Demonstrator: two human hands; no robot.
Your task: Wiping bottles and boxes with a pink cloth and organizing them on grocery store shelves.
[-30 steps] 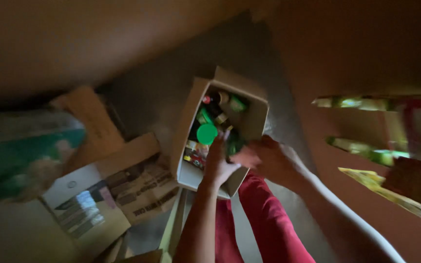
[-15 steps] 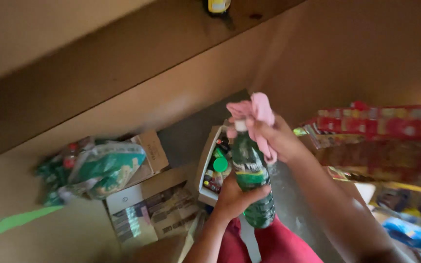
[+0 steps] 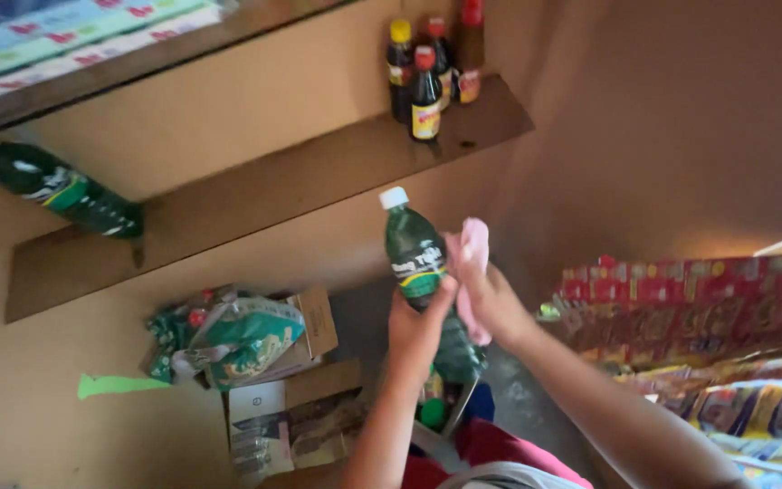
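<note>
- green bottle (image 3: 418, 263), white-and-yellow label, centre
- sauce bottles (image 3: 425, 86), yellow-red labels, far shelf
- green-white bag (image 3: 237, 340) on cardboard box (image 3: 314, 330), left
- red-yellow packets (image 3: 699, 299), right

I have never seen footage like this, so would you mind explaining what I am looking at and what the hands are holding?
There is no machine here: a person wears a camera on the head, so the single picture looks down along their own arms. The left hand grips a green plastic bottle with a white cap, held upright. The right hand holds a pink cloth against the bottle's side. Behind them a brown wooden shelf carries dark sauce bottles with red and yellow caps, and another green bottle lying on its side. Lower down sit an open cardboard box and a green bag. Colourful packets are stacked at the right.
</note>
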